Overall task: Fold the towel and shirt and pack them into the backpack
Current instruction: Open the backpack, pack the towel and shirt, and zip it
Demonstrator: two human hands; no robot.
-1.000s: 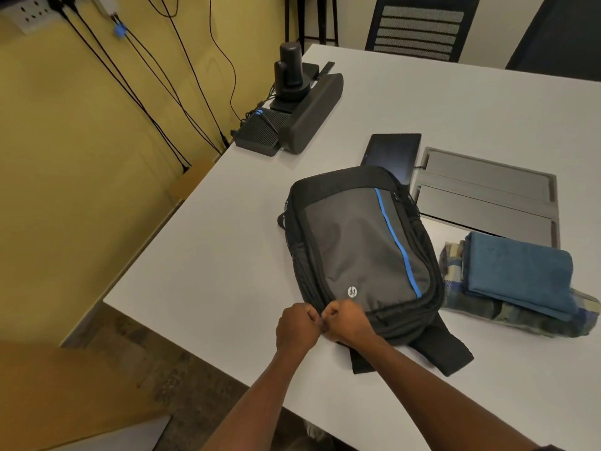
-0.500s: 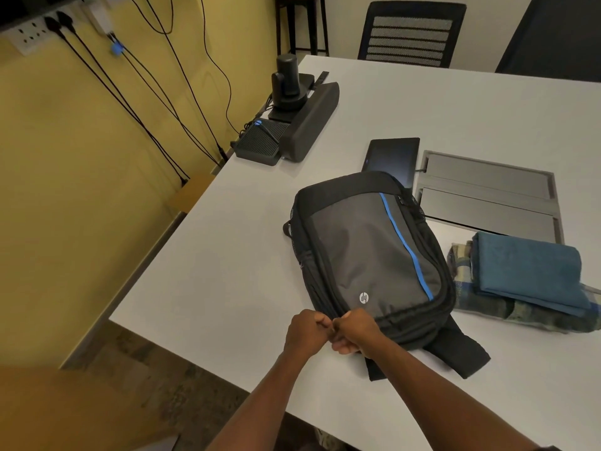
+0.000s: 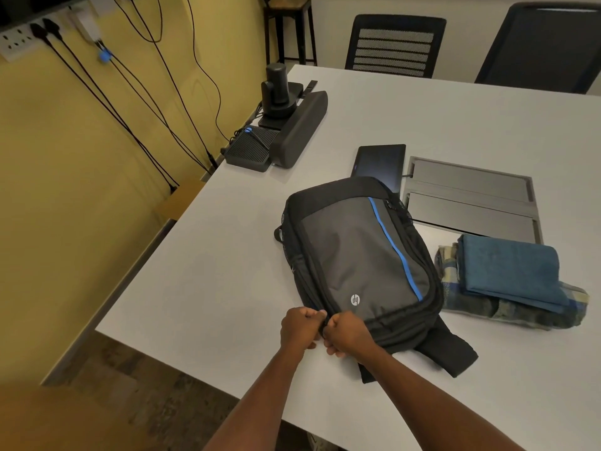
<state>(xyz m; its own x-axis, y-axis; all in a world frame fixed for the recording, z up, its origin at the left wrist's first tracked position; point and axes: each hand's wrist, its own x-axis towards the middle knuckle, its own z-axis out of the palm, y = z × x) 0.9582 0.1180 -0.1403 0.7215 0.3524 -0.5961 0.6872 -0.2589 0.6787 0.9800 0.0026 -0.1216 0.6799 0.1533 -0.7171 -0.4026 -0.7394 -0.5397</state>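
Head view: one backpack (image 3: 357,255) (round white logo, letters unclear) lies mid-frame on the table (image 3: 201,262); two hands, left (image 3: 300,327) and right (image 3: 348,335), pinch its near edge together. One towel (image 3: 510,271) tops one shirt (image 3: 520,307) at right.

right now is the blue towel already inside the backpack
No, the folded towel lies on the shirt beside the backpack.

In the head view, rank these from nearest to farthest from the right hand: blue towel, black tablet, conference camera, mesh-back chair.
From the right hand:
1. Blue towel, to the right, on the plaid shirt.
2. Black tablet, beyond the backpack.
3. Conference camera, far left by the wall.
4. Mesh-back chair, across the table.
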